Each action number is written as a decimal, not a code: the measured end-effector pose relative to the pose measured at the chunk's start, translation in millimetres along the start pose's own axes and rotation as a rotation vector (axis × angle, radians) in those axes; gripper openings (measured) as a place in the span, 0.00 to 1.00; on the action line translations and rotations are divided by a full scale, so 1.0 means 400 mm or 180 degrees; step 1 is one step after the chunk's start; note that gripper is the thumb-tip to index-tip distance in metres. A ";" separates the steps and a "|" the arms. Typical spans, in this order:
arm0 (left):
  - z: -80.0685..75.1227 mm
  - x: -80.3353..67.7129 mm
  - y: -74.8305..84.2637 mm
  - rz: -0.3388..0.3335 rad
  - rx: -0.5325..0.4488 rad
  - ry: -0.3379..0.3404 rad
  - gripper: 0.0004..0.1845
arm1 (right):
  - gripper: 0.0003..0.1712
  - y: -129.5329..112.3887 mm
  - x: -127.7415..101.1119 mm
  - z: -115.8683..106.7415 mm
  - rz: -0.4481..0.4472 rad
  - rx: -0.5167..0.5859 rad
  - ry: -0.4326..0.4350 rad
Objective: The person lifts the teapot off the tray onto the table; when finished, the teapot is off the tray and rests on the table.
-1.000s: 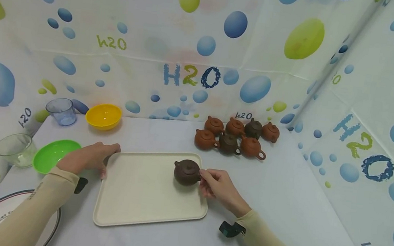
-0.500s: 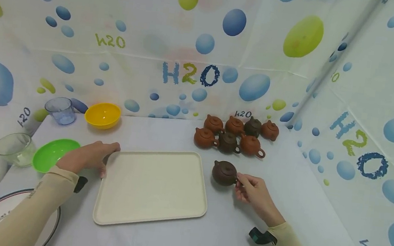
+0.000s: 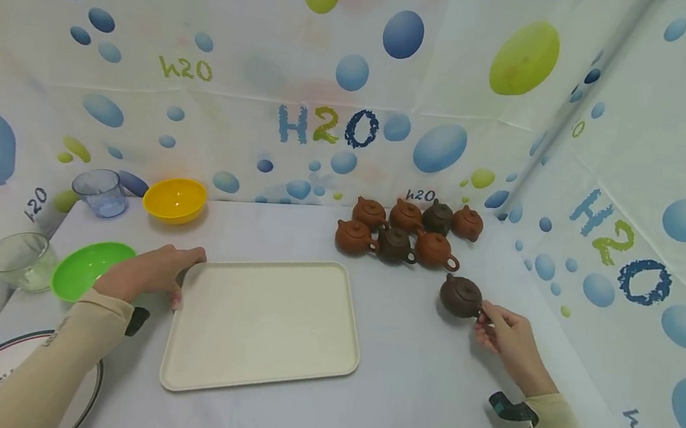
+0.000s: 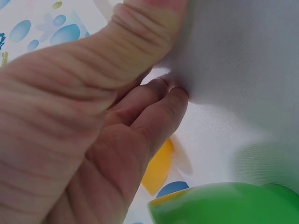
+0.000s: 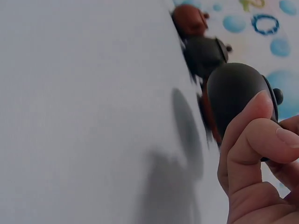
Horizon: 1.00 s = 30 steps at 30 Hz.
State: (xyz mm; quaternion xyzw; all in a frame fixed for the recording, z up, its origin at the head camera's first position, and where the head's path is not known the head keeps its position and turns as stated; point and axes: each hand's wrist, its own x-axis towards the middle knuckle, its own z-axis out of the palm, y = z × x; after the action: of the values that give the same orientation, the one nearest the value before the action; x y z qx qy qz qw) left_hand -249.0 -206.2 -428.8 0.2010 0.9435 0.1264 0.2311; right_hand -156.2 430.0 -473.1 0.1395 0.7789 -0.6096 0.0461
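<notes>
By its handle, my right hand (image 3: 512, 343) pinches a dark brown teapot (image 3: 460, 297) at the right of the table. In the right wrist view the teapot (image 5: 236, 93) is apart from its shadow, so it hangs above the cloth. My left hand (image 3: 148, 273) rests at the upper left corner of a cream rectangular tray (image 3: 267, 325). Its thumb lies by the tray's left edge, and in the left wrist view the fingers (image 4: 161, 112) are fairly straight, reaching down to the cloth. Nothing lies on the tray.
Several small teapots (image 3: 434, 250), reddish and dark, stand in two rows at the back right. At the left are a green bowl (image 3: 89, 268), a yellow bowl (image 3: 175, 200), a clear glass bowl (image 3: 20, 262), a bluish glass cup (image 3: 99, 193) and a white plate (image 3: 83, 396).
My right hand has carried the dark brown teapot from over the tray's right side to the right, past the tray's edge. My left hand has stayed at the tray's corner.
</notes>
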 end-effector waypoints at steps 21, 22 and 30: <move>0.010 0.004 0.000 -0.0050 -0.0024 0.0020 0.37 | 0.26 -0.036 0.222 -0.087 0.0289 0.0606 0.0312; 0.009 0.003 0.000 -0.0051 -0.0025 0.0026 0.38 | 0.26 -0.041 0.235 -0.081 0.0293 0.0641 0.0313; 0.006 -0.001 0.003 -0.0081 -0.0045 0.0050 0.37 | 0.23 -0.055 0.284 -0.045 0.0295 0.0802 0.0212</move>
State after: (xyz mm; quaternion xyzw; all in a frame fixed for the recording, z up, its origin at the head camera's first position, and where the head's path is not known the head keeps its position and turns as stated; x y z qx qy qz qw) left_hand -247.1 -205.1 -430.2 0.1864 0.9469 0.1317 0.2267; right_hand -269.2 460.8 -475.3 0.2001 0.6901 -0.6949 0.0305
